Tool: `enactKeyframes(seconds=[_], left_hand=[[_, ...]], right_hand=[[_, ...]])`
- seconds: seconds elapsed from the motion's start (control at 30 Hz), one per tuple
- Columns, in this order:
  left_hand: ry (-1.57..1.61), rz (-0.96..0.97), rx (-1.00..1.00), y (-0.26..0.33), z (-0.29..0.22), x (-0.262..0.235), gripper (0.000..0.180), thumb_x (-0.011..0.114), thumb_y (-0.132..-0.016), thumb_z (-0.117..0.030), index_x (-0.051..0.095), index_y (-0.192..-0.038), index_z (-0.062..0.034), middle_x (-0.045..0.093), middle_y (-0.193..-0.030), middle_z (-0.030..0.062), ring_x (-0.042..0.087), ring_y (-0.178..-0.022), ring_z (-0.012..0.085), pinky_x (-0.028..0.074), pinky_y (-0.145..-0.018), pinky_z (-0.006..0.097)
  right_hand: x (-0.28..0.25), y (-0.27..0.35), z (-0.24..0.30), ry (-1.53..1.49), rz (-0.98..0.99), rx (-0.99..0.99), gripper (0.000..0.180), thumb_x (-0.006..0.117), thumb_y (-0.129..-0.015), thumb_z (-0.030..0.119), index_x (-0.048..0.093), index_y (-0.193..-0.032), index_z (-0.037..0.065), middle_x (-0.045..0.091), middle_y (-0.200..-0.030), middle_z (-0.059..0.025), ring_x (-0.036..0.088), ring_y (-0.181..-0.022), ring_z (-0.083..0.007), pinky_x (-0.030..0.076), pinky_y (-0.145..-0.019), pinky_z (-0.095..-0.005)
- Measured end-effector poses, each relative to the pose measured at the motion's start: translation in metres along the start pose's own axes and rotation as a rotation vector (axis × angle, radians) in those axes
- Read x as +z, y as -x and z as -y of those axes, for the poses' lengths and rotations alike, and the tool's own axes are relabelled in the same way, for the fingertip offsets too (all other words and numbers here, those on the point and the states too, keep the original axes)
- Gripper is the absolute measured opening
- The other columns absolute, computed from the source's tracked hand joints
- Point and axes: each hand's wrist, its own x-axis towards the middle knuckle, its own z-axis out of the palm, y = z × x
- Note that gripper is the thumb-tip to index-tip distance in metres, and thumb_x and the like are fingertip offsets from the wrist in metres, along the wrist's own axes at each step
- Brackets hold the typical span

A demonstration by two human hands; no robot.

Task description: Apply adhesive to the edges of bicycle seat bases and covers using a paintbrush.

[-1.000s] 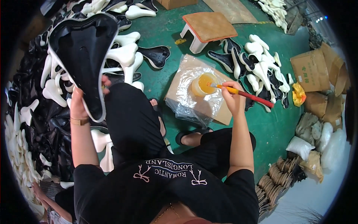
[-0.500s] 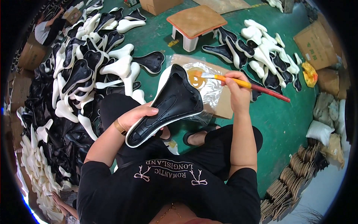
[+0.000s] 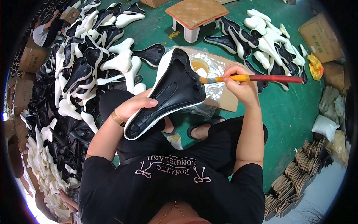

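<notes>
Saddle shell (image 3: 167, 93), black on its hollow underside with a white edge running round it, sits tilted in front of the person's chest, its broad end up and away and its narrow nose pointing down toward the lap. The left hand (image 3: 136, 106) supports it from the left side, the thumb lying across the black inner face and the fingers out of sight beneath, so the grip is closed on the shell. The right hand (image 3: 238, 84) is clenched around a paintbrush (image 3: 253, 78) with a yellow and red handle, held nearly level, and its bristles touch the right rim of the shell near the broad end. Just behind the shell, on the green floor (image 3: 298, 112), lies a flat cardboard piece (image 3: 227, 102) wrapped in clear plastic, and on it stands a small round pot of amber glue (image 3: 199, 67), partly hidden by the shell. A low stool (image 3: 195, 15) with a brown woven top and white legs stands farther back. To the left a large heap of black and white saddle shells (image 3: 78, 74) spreads over the floor, and a smaller heap (image 3: 264, 41) lies to the right of the stool. Cardboard boxes (image 3: 320, 33) sit at the far right, with stacked brown paper bundles (image 3: 302, 164) nearer the lower right edge.
</notes>
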Motion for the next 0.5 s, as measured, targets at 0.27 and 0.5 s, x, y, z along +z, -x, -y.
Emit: enactKeyframes(seconds=[0.27,0.5], left_hand=[[-0.263,-0.137,0.201,-0.002,0.007,-0.01,0.079,0.07,-0.074,-0.017,0.031,-0.142,0.002,0.048,-0.133,0.0106,0.046,-0.12,0.0177,0.034,-0.104,0.03],[-0.695,-0.287,0.328,-0.009,0.014,-0.014,0.081,0.071,-0.072,-0.016,0.032,-0.142,-0.0021,0.048,-0.132,0.0118,0.045,-0.121,0.0192,0.034,-0.103,0.031]], right_hand=[[0.01,0.001,0.002,0.031,-0.02,0.07,0.005,0.062,-0.073,0.003,0.06,-0.078,0.001,0.062,-0.078,-0.0038,0.059,-0.072,-0.0101,0.046,-0.063,-0.0232],[0.015,-0.011,-0.025,0.162,-0.226,0.082,0.009,0.064,-0.073,0.007,0.064,-0.08,0.002,0.063,-0.073,-0.006,0.059,-0.067,-0.0123,0.045,-0.059,-0.0258]])
